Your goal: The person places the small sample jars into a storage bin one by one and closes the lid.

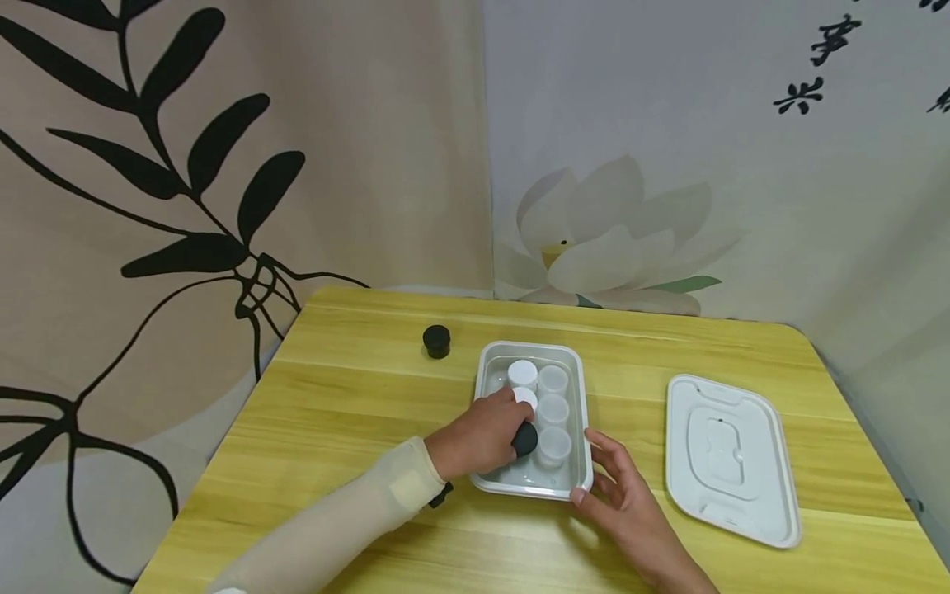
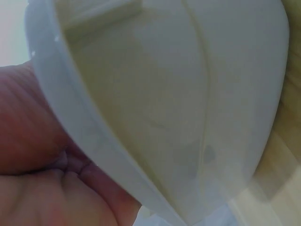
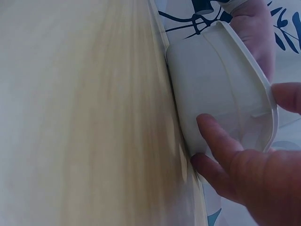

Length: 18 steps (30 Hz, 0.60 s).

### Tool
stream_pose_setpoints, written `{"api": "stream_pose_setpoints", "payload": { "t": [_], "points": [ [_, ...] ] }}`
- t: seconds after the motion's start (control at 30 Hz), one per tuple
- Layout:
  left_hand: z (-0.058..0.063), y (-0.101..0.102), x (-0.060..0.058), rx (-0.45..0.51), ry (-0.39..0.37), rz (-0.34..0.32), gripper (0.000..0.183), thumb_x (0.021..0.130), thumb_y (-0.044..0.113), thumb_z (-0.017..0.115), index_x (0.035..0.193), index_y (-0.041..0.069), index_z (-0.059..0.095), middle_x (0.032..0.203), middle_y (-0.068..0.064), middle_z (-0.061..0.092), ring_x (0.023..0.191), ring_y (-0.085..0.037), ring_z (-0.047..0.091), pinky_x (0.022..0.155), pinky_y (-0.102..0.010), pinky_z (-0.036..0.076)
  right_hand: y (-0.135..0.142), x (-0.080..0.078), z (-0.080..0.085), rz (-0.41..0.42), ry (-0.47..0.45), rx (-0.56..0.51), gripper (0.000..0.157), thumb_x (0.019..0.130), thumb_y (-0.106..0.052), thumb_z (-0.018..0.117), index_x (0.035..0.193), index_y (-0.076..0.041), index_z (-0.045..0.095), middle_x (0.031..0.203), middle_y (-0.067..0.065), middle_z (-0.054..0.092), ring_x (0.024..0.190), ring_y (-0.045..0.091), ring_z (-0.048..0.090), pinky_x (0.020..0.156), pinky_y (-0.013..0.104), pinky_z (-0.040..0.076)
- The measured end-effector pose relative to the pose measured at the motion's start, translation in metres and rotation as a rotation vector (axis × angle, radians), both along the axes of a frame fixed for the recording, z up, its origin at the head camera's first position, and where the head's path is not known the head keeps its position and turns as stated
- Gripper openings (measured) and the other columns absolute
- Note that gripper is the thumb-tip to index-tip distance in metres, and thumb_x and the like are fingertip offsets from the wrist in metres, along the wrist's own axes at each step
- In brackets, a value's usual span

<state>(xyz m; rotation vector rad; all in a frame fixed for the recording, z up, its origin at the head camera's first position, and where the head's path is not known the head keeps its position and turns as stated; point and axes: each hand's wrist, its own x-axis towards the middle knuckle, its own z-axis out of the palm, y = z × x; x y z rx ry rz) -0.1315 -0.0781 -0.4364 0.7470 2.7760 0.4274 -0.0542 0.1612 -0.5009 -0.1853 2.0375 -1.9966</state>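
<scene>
At the far left of the group, a small black round container (image 1: 436, 341) stands on the yellow wood-grain bench (image 1: 356, 379), apart from the rest. To its right, the left hand (image 1: 478, 433) reaches down into a white rectangular plastic tray (image 1: 545, 481). Its grip looks closed in around a second, dark rounded piece (image 1: 524, 439), which shows between thumb and fingers inside the tray; the hand hides just where the fingertips press. Just beyond, two round white-topped pieces (image 1: 523, 374) line the tray's left side, the nearer partly covered by the fingers. Three translucent round containers (image 1: 552, 410) stand in a row beside them; the close rows probably help keep the pieces upright.

At the tray's near right corner, the right hand (image 1: 622, 499) rests with thumb and fingers spread, thumb at the rim and fingertips against the outer wall, its grip loose rather than clenched, presumably to steady the tray. Farthest right, a white plastic lid (image 1: 731, 462) lies flat on the bench, well apart, which leaves the tray's top accessible.
</scene>
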Motion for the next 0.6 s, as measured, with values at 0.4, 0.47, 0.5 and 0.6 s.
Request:
{"api": "stream_pose_setpoints", "payload": {
  "t": [0.4,0.47,0.5,0.6],
  "points": [
    [0.0008,0.0006,0.0000,0.013,-0.015,0.034,0.036,0.087,0.004,0.084,0.119,0.012,0.071,0.115,-0.007,0.061,0.097,-0.017,0.060,0.090,-0.026,0.054,0.0004,-0.0004,-0.0019,0.004,0.009,-0.005,0.078,0.098,-0.003,0.071,0.163,-0.020,0.032,0.163,0.019,0.037,0.147,0.051,0.040,0.098,0.028,0.058],
    [0.0013,0.0007,0.0003,0.009,-0.024,0.039,0.037,0.087,0.005,0.085,0.120,0.011,0.070,0.116,-0.007,0.061,0.098,-0.017,0.061,0.090,-0.026,0.054,0.0006,-0.0004,-0.0025,0.006,0.010,-0.007,0.078,0.098,-0.003,0.071,0.163,-0.020,0.032,0.163,0.019,0.037,0.147,0.051,0.040,0.098,0.028,0.058],
    [0.0018,0.0006,0.0003,0.006,-0.029,0.043,0.038,0.087,0.006,0.085,0.121,0.010,0.070,0.116,-0.008,0.061,0.099,-0.018,0.061,0.091,-0.026,0.055,0.0007,-0.0004,-0.0027,0.007,0.011,-0.007,0.078,0.098,-0.002,0.071,0.163,-0.020,0.032,0.163,0.019,0.037,0.147,0.051,0.040,0.098,0.028,0.058],
    [0.0068,-0.0006,0.0002,-0.004,-0.048,0.062,0.043,0.090,0.010,0.084,0.129,0.009,0.068,0.120,-0.007,0.061,0.104,-0.018,0.061,0.093,-0.027,0.055,0.0013,-0.0004,-0.0029,0.010,0.017,-0.004,0.077,0.098,-0.003,0.071,0.163,-0.020,0.032,0.163,0.020,0.038,0.146,0.051,0.041,0.098,0.029,0.058]
  ]
}}
